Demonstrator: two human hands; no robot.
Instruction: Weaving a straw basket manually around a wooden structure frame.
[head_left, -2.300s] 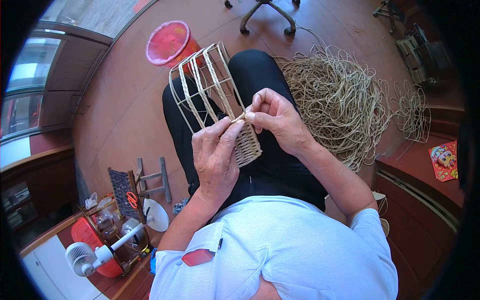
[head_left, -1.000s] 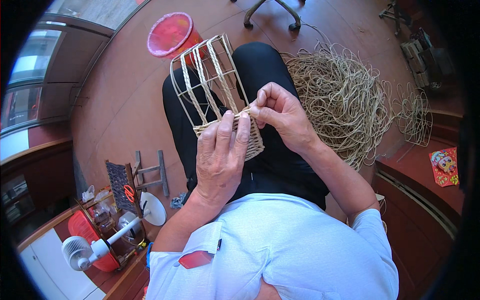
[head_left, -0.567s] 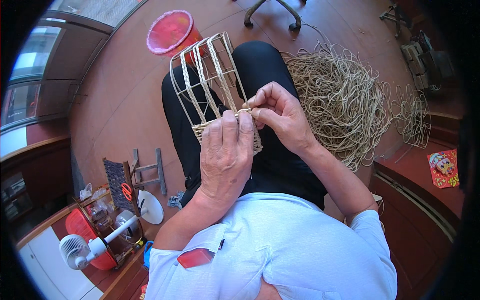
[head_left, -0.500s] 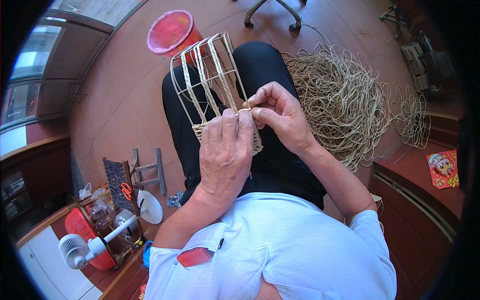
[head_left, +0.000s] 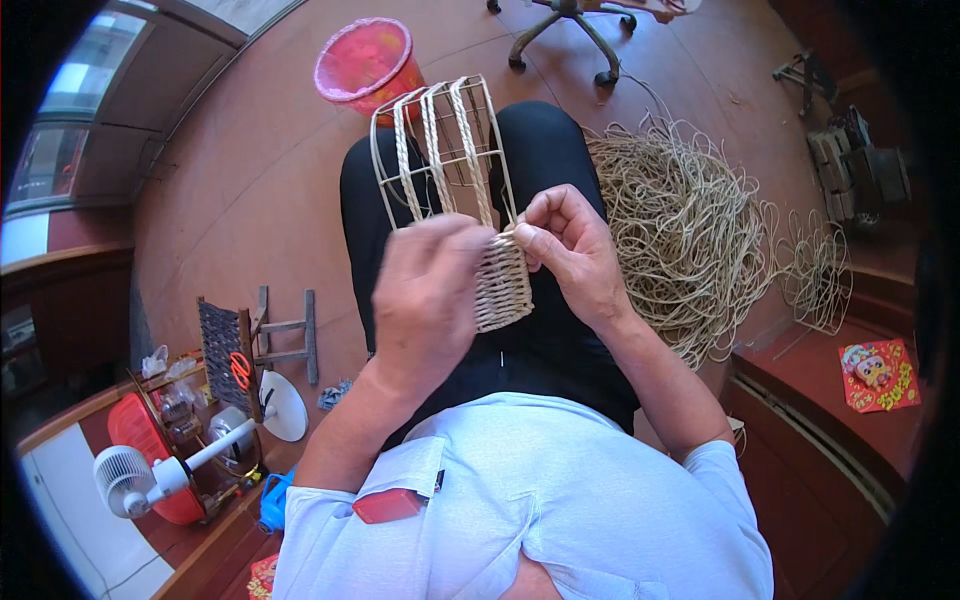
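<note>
Over my lap rests a basket [head_left: 503, 292], a thin pale frame with its near end woven in straw-coloured cord. Braided cords [head_left: 437, 155] run lengthwise along the bare part of the frame. At the right edge of the weave, my right hand [head_left: 573, 255] is closed, thumb and forefinger pinching the cord [head_left: 508, 238]. My left hand [head_left: 428, 285] hovers at the left of the woven end, covering part of it. Motion smears its fingers, so whether they grip cord cannot be made out.
A large heap of loose cord [head_left: 685, 235] lies on the floor at right, with a smaller coil [head_left: 815, 275] beside it. Beyond my knees stand a red bucket [head_left: 370, 65] and a chair base [head_left: 565, 30]. A white fan [head_left: 150, 485] and a woven-seat stool [head_left: 228, 345] are at left.
My left hand has moved left and down from the cord, uncovering more of the weave. My right hand keeps its pinch at the edge. The whole view has shifted slightly.
</note>
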